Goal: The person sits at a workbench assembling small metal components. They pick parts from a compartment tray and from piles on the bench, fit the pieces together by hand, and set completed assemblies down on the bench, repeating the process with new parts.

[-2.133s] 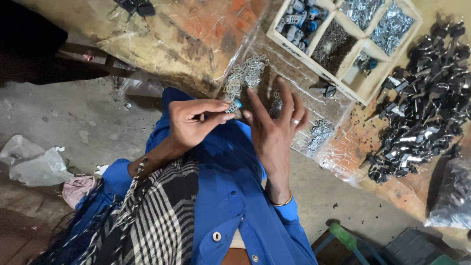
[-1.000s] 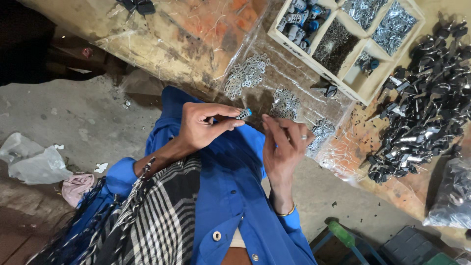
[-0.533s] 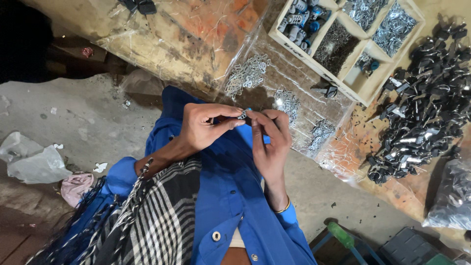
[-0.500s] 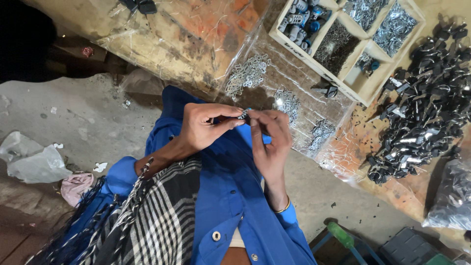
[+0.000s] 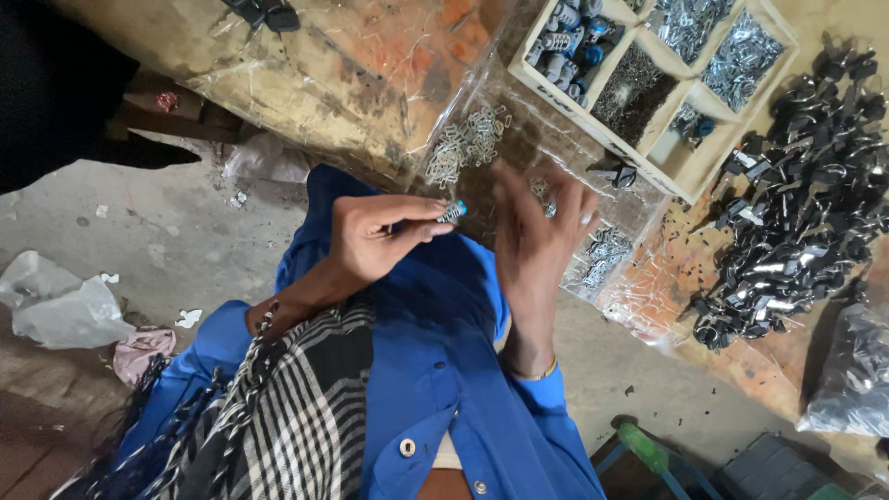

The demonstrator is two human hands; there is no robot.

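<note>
My left hand (image 5: pixel 375 239) pinches a small metal part with a blue tip (image 5: pixel 452 212) between thumb and fingers, held above my blue-clad lap. My right hand (image 5: pixel 535 243) is blurred with motion beside it, fingers spread, a ring on one finger and a bangle at the wrist; I see nothing in it. Just beyond the hands, small piles of silver metal clips (image 5: pixel 463 146) lie on the plastic-covered bench (image 5: pixel 306 83), with another clip pile (image 5: pixel 602 259) to the right of my right hand.
A wooden tray with compartments (image 5: pixel 648 139) holds blue-tipped parts, dark small pieces and silver clips. A large heap of black metal parts (image 5: pixel 796 204) lies at the right. A plastic bag (image 5: pixel 51 306) and rag lie on the concrete floor at left.
My hands were together at the small part; now my right hand has drawn away and opened, while my left hand keeps hold of the part.
</note>
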